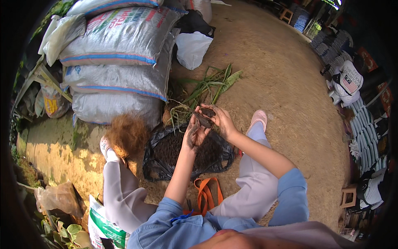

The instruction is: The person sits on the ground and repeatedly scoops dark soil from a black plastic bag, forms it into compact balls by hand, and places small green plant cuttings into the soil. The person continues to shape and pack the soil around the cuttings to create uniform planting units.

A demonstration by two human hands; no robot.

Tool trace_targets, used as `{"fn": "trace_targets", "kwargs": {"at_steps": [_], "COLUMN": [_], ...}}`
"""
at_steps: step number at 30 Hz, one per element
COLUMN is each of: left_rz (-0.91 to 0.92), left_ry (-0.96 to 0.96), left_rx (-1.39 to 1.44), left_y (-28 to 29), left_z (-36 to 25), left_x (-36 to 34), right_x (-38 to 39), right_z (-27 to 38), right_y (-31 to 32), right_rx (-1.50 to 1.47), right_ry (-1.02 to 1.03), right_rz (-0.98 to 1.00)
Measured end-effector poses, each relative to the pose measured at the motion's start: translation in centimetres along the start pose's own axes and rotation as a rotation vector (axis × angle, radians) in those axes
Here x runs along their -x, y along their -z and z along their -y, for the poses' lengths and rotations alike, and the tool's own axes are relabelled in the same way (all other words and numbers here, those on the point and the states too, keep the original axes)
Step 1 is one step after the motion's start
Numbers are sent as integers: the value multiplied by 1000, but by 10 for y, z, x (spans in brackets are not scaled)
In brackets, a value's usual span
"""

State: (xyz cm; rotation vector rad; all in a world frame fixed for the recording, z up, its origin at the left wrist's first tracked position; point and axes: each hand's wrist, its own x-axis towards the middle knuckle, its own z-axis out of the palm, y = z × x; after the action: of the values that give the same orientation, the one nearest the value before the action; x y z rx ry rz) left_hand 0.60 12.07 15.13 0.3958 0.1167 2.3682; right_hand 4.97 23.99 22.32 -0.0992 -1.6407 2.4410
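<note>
Soil clumps [203, 120] held over open black plastic bag [148, 164]

Finding: the clumps lie at the fingers of two meeting hands, above the bag. The left hand [195, 135] is cupped with its soiled palm showing, bearing dark material across the fingers. The right hand [223, 121] is curled inward, with dark material at its fingertips.

Step in hand, as judged: working the soil between the hands. Next move, as judged, calls for keeping the palms close and cupped, and over the bag's mouth, so that loose crumbs fall back inside.

Count: two hands; two dark portions between them, though whether these are joined cannot be told; one black bag, holding loose soil [207, 154]; one brown fibre bundle [127, 135], beside the left shoe [106, 146]; two shoes in all, the right shoe [259, 118] beyond the bag; one orange strap [206, 193], nearer the body; four stacked silver sacks [118, 78] visible. Green leafy stems [226, 81] lie beyond the hands; their number cannot be established.
</note>
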Motion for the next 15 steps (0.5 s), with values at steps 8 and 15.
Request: {"fn": "trace_targets", "kwargs": {"at_steps": [8,15], "left_rz": [-277,-201], "left_ry": [-75,-32], "left_rx": [-174,-215], "left_y": [-3,-1], "left_z": [3,-2], "left_x": [14,28], "right_x": [16,26], "right_z": [-17,-12], "right_y": [2,-1], "right_rx": [935,1117], "right_ry": [368,395], "right_rz": [281,440]}}
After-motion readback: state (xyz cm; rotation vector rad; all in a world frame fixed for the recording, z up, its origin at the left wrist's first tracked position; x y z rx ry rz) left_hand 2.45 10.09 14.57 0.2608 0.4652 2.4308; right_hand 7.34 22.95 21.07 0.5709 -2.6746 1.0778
